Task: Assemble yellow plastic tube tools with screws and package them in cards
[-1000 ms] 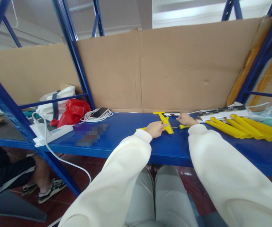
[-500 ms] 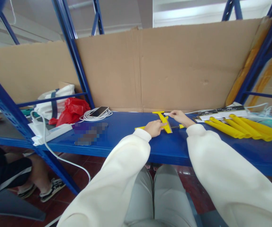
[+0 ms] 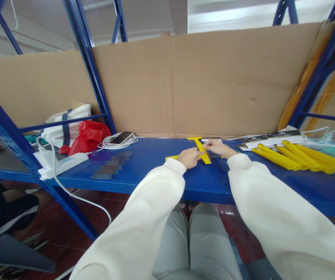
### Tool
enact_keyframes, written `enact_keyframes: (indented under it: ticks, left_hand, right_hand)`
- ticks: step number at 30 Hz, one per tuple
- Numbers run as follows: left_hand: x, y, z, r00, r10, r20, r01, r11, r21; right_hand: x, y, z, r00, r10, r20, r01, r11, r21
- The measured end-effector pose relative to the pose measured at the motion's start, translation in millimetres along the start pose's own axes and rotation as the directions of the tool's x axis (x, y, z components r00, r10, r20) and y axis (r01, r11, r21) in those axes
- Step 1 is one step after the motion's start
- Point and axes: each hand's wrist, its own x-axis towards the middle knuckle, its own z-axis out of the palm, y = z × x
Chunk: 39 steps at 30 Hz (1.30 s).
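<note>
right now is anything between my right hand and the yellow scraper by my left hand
Nothing visible stands between your right hand and the yellow scraper; they meet in this view, though contact is unclear. Your left hand covers part of it.

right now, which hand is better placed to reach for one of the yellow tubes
Right, most likely: the right hand is closer to the yellow tubes, while the left hand, farther off, holds the yellow T-shaped tool. Whether the right grips anything is unclear.
</note>
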Motion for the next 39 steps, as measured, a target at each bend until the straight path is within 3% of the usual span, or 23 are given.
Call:
enact_keyframes:
  ticks: [17, 24, 34, 39]
  left_hand:
    - [1, -2, 2.8, 0.999, 0.020, -0.031, -0.020, 1.000, 0.007]
    - [1, -2, 2.7, 0.999, 0.014, -0.036, -0.013, 1.000, 0.007]
    - [0, 0, 0.4, 0.999, 0.009, -0.050, -0.010, 1.000, -0.024]
    - [-2, 3, -3.8, 0.999, -0.013, -0.045, 0.011, 0.999, -0.043]
  right_hand:
    - [-6, -9, 9, 0.999, -0.051, -0.008, 0.052, 0.991, 0.121]
    - [-3, -5, 17, 0.993, 0.041, -0.110, -0.006, 0.953, 0.302]
    - [-12, -12, 13, 0.984, 0.169, 0.047, -0.171, 0.860, 0.480]
    - [-17, -18, 13, 0.984, 0.176, 0.015, -0.160, 0.850, 0.501]
